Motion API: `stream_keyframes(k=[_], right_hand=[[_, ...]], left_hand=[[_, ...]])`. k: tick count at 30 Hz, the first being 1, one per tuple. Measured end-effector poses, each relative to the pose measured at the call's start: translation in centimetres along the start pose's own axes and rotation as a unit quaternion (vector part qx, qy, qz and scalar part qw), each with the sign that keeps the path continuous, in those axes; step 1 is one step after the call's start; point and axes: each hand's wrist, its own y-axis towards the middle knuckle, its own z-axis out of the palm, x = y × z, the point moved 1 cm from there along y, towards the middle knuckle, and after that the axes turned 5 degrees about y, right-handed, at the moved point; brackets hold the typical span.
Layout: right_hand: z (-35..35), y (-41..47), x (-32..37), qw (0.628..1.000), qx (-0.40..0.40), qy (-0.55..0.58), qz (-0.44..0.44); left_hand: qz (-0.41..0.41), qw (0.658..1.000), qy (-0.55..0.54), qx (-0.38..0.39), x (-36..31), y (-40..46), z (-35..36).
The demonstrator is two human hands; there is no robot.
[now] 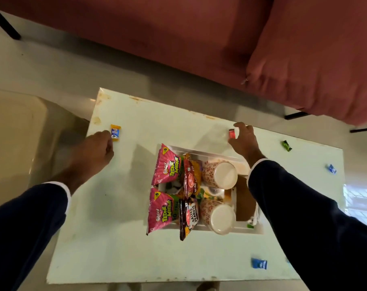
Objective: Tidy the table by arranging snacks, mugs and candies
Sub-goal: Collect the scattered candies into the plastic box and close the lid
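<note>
A white tray (201,150) sits mid-table. It holds two pink Bingo snack packs (167,164) (160,211), a red pack (190,179), a salted peanuts pack (188,217) and two floral mugs (219,175) (217,216) lying on their sides. My left hand (94,151) is at the table's far left, its curled fingertips pinching the edge of an orange candy (115,132). Beyond the tray, my right hand (244,140) holds a red candy (231,133) between thumb and fingers. Loose on the right lie a green candy (287,145) and two blue candies (331,169) (259,264).
The white table (119,238) has stained far corners. A dusty-pink sofa (304,49) stands beyond it, with dark legs on the pale floor. A beige rounded seat (16,127) is at the left. My dark sleeve covers the tray's right side.
</note>
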Motion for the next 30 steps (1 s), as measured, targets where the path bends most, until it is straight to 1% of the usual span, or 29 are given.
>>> stream_keyframes(k=[1,2,4,5,6,8,10,12,14,15,16,17,19,20,22,23,24,28,30], right_hand=[[0.4,0.8,-0.2,1.0,0.024,-0.017,0.004],[0.9,1.3,-0.2,0.999,0.038,-0.038,0.0],[1.9,1.8,0.0,0.998,0.026,-0.055,-0.035],[2.4,1.7,0.2,0.998,0.015,-0.038,-0.055],[2.7,1.4,0.3,0.998,0.013,-0.013,-0.067],[3.1,0.6,0.6,0.996,0.048,0.043,-0.069],[2.5,-0.7,1.5,0.987,0.081,0.126,-0.064],[1.0,-2.5,2.3,0.973,0.073,0.204,-0.072],[-1.0,-4.6,2.2,0.955,0.054,0.279,-0.084],[-2.1,-5.7,1.5,0.941,0.051,0.324,-0.087],[-3.2,-6.9,0.6,0.921,0.055,0.374,-0.09],[-4.2,-8.2,-0.5,0.898,0.062,0.425,-0.092],[-5.5,-10.9,-3.2,0.848,0.065,0.521,-0.076],[-6.1,-12.2,-4.9,0.823,0.056,0.562,-0.054],[-6.9,-14.8,-8.7,0.778,0.041,0.627,-0.012],[-7.1,-16.1,-10.7,0.76,0.038,0.649,0.007],[-7.2,-17.2,-12.5,0.75,0.04,0.66,0.024],[-8.6,-22.0,-21.5,0.752,0.02,0.65,0.109],[-9.0,-23.9,-25.6,0.773,-0.014,0.618,0.143]], left_hand=[[-0.004,1.0,-0.004,0.003,0.1,0.1,0.2],[-0.026,1.0,-0.015,0.004,0.2,0.5,0.3],[-0.086,0.993,-0.077,-0.014,0.2,1.3,0.4],[-0.099,0.989,-0.101,-0.034,0.1,1.6,0.3],[-0.096,0.989,-0.104,-0.045,-0.3,1.8,0.2],[-0.081,0.994,-0.064,-0.032,-1.1,2.5,-0.5],[-0.092,0.996,-0.012,0.004,-1.8,3.4,-1.2],[-0.099,0.994,0.011,0.037,-2.7,4.0,-1.8],[-0.111,0.992,0.007,0.052,-3.5,4.3,-2.0],[-0.124,0.991,-0.004,0.047,-4.1,4.3,-2.0],[-0.146,0.988,-0.039,0.035,-4.9,4.1,-2.1],[-0.165,0.981,-0.099,0.017,-6.1,3.8,-2.1],[-0.181,0.953,-0.241,-0.018,-9.1,2.7,-3.1],[-0.171,0.944,-0.281,-0.032,-11.2,1.9,-3.6],[-0.131,0.94,-0.314,-0.03,-16.2,-0.4,-4.1],[-0.109,0.937,-0.332,-0.018,-19.1,-1.8,-3.9],[-0.091,0.932,-0.35,-0.001,-21.9,-3.2,-3.4],[-0.049,0.917,-0.385,0.096,-34.9,-8.5,3.1],[-0.04,0.91,-0.388,0.139,-40.6,-10.6,6.9]])
